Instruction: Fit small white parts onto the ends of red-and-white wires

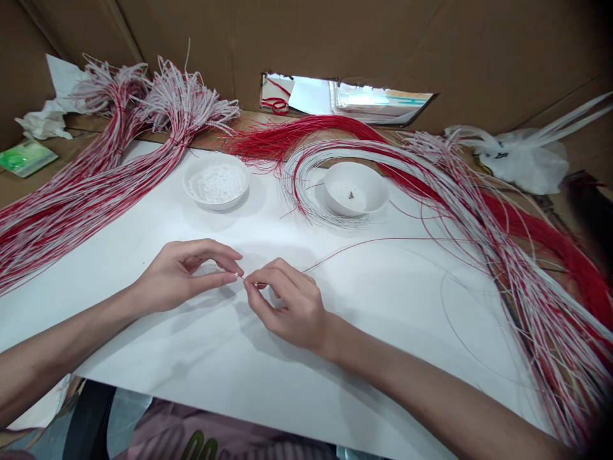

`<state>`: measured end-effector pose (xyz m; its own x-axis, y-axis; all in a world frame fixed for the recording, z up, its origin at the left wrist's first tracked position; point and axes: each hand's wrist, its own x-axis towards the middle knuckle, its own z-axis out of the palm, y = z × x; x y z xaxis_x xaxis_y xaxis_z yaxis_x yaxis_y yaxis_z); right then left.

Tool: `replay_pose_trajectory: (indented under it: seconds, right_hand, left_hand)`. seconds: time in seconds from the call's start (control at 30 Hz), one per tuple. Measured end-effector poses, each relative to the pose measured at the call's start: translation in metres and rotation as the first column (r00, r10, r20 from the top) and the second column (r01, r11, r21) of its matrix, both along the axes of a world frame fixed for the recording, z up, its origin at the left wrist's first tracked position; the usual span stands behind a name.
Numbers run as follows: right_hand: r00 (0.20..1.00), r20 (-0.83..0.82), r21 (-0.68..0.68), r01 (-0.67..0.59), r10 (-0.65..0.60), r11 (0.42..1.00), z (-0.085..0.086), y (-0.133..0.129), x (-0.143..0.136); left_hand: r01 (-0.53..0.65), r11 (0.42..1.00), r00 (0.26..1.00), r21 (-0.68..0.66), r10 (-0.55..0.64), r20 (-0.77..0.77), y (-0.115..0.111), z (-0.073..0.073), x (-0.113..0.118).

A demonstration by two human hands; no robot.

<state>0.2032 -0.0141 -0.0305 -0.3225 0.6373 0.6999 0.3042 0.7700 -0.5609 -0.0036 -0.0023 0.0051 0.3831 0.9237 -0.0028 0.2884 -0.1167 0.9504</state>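
Note:
My right hand (287,300) pinches a thin red strand (354,243) near its end, and the strand curves away to the right over the white sheet. Just left of it, my left hand (191,275) has thumb and forefinger around a tiny white piece (237,275) at the strand's tip. The fingertips of both hands are almost touching. Beyond my left hand sits a white bowl (218,185) holding small white pieces. Another white bowl (357,188), with a small dark speck inside, stands further right among the loops of strands.
Bundles of red and white strands (158,150) with white tufted ends lie at the left. Red and white strands (536,287) run down the right side. A plastic bag (531,160) and a green packet (27,158) lie at the back. Cardboard walls (364,38) surround the white sheet (383,396).

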Motion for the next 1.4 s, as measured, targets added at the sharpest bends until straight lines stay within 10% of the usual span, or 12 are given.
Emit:
replay_pose_trajectory:
  seconds: [0.57,1.4]
  right_hand:
    - [0.996,0.073,-0.047,-0.041,0.045,0.998,0.001,0.001,0.001]
    - [0.986,0.119,-0.290,0.147,-0.117,0.946,0.002,0.003,0.002]
  left_hand:
    - [0.203,0.892,0.962,0.404,-0.105,-0.252,0.000,0.002,-0.005]
    - [0.024,0.901,0.973,0.432,0.078,-0.216,0.005,0.005,-0.012]
